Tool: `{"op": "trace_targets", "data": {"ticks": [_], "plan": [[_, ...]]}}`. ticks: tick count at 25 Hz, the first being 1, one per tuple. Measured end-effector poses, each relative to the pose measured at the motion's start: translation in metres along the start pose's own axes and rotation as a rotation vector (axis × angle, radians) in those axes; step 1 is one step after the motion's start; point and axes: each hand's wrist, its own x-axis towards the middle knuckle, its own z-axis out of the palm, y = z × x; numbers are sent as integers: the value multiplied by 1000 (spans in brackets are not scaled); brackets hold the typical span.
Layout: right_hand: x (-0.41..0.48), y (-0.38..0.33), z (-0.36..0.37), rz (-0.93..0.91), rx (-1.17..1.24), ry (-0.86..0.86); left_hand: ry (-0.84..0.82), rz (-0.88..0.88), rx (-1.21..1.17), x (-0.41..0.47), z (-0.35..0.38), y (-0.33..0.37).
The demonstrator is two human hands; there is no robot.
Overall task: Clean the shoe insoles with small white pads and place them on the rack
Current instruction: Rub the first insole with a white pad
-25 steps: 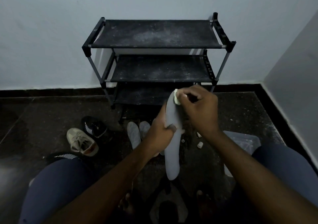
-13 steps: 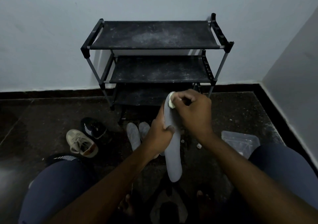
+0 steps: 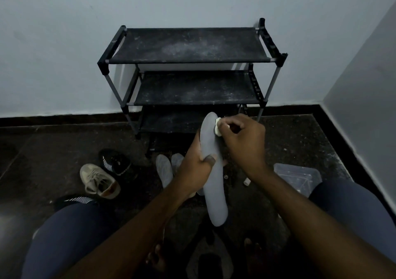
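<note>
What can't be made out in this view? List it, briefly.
Head view only.
White pad: mostly covered by the right hand.
Floor insoles: near ends hidden behind the left hand and the held insole.
Clear container: contents too dim to tell.
Rack's bottom shelf: too dark.

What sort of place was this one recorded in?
Probably a corner of a home, perhaps an entryway: a black three-tier shoe rack stands against a plain white wall, and a beige sneaker and a black sneaker lie on the dark speckled floor.

Bare forearms (image 3: 321,225); navy leggings (image 3: 70,233); bare feet (image 3: 156,257).
</note>
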Motion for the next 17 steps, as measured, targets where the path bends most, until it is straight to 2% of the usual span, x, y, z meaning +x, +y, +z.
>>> {"op": "trace_targets", "data": {"ticks": [4, 6, 8, 10, 12, 14, 17], "plan": [[-16, -10, 13, -90, 38, -109, 14, 23, 178, 7, -7, -9], [-18, -7, 15, -151, 18, -151, 39, -35, 33, 17, -8, -16], [-9, 2, 12, -144, -46, -116, 75, -111, -88, 21, -2, -18], [2, 12, 6, -76, -86, -51, 50, -168, -278, 16, 1, -16], [9, 19, -1, 49, -10, -18, -39, -119, -402, 12, -5, -9], [13, 18, -7, 220, 171, -39, -96, -96, -492, 14, -14, -10], [15, 14, -13, 380, 319, -148, -28, -123, -506, 22, -24, -15]]}}
